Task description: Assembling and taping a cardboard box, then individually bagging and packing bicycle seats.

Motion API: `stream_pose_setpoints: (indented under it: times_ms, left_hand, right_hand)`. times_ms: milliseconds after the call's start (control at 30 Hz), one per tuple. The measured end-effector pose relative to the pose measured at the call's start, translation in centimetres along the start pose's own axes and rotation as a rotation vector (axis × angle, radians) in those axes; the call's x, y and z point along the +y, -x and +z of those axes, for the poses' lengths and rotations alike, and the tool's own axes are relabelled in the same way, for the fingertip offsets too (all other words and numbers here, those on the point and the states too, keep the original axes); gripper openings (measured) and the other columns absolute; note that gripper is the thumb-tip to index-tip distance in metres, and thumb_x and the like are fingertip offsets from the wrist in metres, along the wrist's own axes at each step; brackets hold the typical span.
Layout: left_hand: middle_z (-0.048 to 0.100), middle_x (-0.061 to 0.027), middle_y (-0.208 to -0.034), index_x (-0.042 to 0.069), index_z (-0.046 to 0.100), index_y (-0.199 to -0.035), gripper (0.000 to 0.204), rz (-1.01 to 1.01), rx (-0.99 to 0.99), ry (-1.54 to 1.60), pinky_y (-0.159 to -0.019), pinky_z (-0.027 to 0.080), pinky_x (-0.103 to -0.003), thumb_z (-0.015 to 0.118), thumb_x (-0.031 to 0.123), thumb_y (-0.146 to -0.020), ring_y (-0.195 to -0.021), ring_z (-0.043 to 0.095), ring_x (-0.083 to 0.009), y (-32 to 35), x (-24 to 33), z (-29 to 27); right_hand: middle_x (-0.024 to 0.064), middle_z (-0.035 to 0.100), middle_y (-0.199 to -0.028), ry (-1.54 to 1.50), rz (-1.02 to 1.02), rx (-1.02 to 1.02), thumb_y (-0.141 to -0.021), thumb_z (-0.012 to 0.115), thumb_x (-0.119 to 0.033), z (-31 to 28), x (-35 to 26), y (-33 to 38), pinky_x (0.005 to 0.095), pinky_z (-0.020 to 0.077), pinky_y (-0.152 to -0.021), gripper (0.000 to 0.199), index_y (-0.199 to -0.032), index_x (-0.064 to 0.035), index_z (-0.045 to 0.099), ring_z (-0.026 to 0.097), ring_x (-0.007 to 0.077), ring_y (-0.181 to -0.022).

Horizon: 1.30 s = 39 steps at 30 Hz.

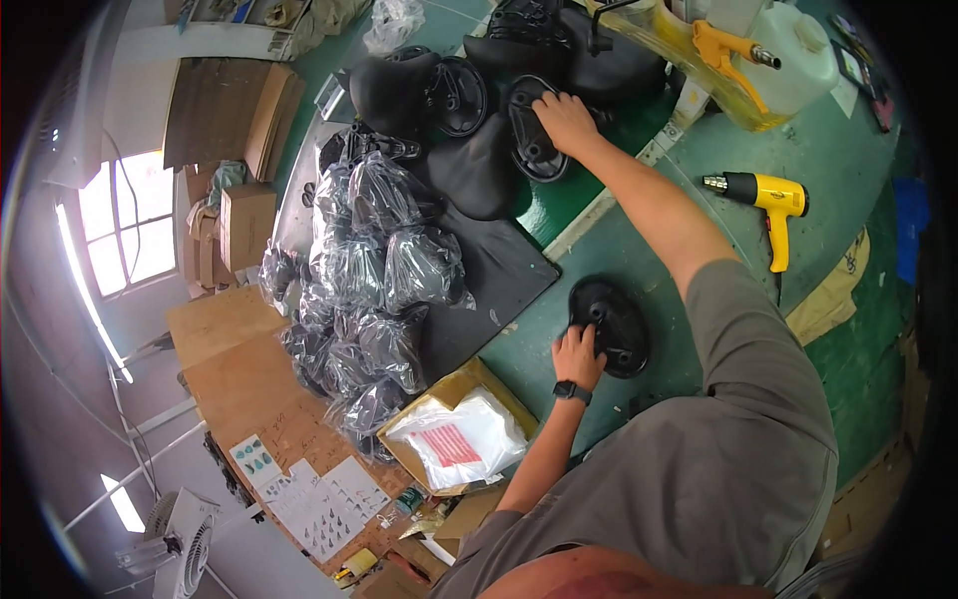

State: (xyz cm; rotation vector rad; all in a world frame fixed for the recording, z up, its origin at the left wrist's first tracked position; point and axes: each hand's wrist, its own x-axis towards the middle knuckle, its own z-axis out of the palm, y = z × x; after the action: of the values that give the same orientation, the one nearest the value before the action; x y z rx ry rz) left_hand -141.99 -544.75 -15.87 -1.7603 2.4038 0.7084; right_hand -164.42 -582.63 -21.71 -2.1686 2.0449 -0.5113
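Your left hand (577,356) rests fingers-down on the near black plate (611,325), on the green table (639,250) close in front of you. Your right hand (564,120) reaches far forward, fingers curled onto a second plate (534,135) among black seats (479,170). Bagged seats (384,260) crowd the left; open room lies right toward the heat gun (763,195).

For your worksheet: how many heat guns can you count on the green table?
2. One yellow heat gun lies on the table's right side; one orange heat gun rests at the top by the white jug. Others may be hidden.
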Motion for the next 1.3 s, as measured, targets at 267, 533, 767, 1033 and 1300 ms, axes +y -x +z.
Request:
stream_pose_setpoints:
  times_ms: [267, 533, 767, 1033, 1300]
  left_hand:
    - [0.065, -0.0153, -0.11, 0.009, 0.064, -0.119, 0.058, -0.457, -0.134, -0.082, -0.083, 0.048, -0.051, 0.086, 0.037, -0.073, -0.1, 0.067, -0.0385, 11.9, -5.6, 0.5]
    - [0.077, -0.021, -0.101, 0.004, 0.075, -0.104, 0.06, -0.377, -0.71, 0.014, -0.084, 0.057, -0.051, 0.074, 0.061, -0.084, -0.095, 0.073, -0.0404, 9.6, -12.4, -4.9]
    - [0.069, -0.0078, -0.118, -0.003, 0.041, -0.154, 0.078, -0.565, 0.225, 0.974, -0.088, 0.052, -0.034, 0.074, 0.041, -0.098, -0.103, 0.064, -0.0168, -16.7, -19.5, -9.0]
    - [0.068, -0.0153, -0.129, 0.001, 0.057, -0.139, 0.08, -0.842, 0.226, 1.541, -0.096, 0.05, -0.049, 0.085, 0.053, -0.085, -0.109, 0.068, -0.0319, -33.0, -21.0, -8.2]
    - [0.068, 0.0029, -0.09, 0.017, 0.07, -0.105, 0.039, -0.821, 0.057, 1.647, -0.062, 0.045, -0.03, 0.089, 0.044, -0.084, -0.076, 0.059, -0.0132, -29.0, -21.6, -7.8]
  right_hand:
    - [0.0206, 0.056, -0.118, -0.314, 0.098, -0.181, -0.069, 0.079, -0.013, -8.9, -4.0, 23.4, 0.0499, 0.0466, -0.096, 0.067, -0.131, 0.001, 0.055, 0.058, 0.0405, -0.111]
    - [0.0167, 0.065, -0.105, -0.564, 0.175, -1.052, -0.075, 0.084, -0.024, -13.7, -5.2, 39.5, 0.0482, 0.0548, -0.089, 0.044, -0.111, -0.0039, 0.068, 0.066, 0.0403, -0.105]
    - [0.0209, 0.058, -0.146, -1.575, 0.844, 0.052, -0.088, 0.084, -0.031, -4.5, 4.5, 17.1, 0.0362, 0.0462, -0.11, 0.082, -0.152, 0.0012, 0.044, 0.058, 0.0269, -0.133]
    - [0.0085, 0.064, -0.132, -1.55, 1.23, 0.617, -0.078, 0.092, -0.028, 2.4, 9.3, 3.1, 0.046, 0.0549, -0.075, 0.069, -0.133, -0.0085, 0.056, 0.066, 0.0266, -0.112]
    - [0.0209, 0.065, -0.132, -1.359, 1.075, 0.248, -0.081, 0.089, -0.023, -3.3, 3.1, 20.6, 0.0411, 0.0512, -0.103, 0.073, -0.136, 0.0078, 0.051, 0.065, 0.0285, -0.119]
